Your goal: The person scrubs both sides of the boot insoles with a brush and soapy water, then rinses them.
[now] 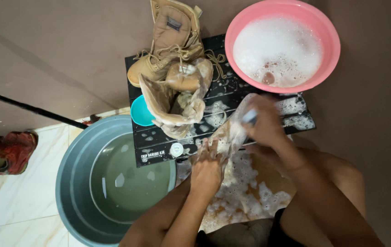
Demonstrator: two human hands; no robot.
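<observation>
From the head camera: the left hand point(208, 165) presses flat on a soapy tan insole point(230, 132) at the near edge of the black slatted table point(159, 142), while the right hand point(264, 122) is closed around a scrub brush point(250, 116). The insole looks light, floppy and slick with suds; pinning its lower end seems wisest.

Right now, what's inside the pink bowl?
The round pink plastic bowl holds white soapy foam, with a small brownish patch showing near its front. Foam covers whatever lies beneath, so the bottom can't be seen.
</observation>
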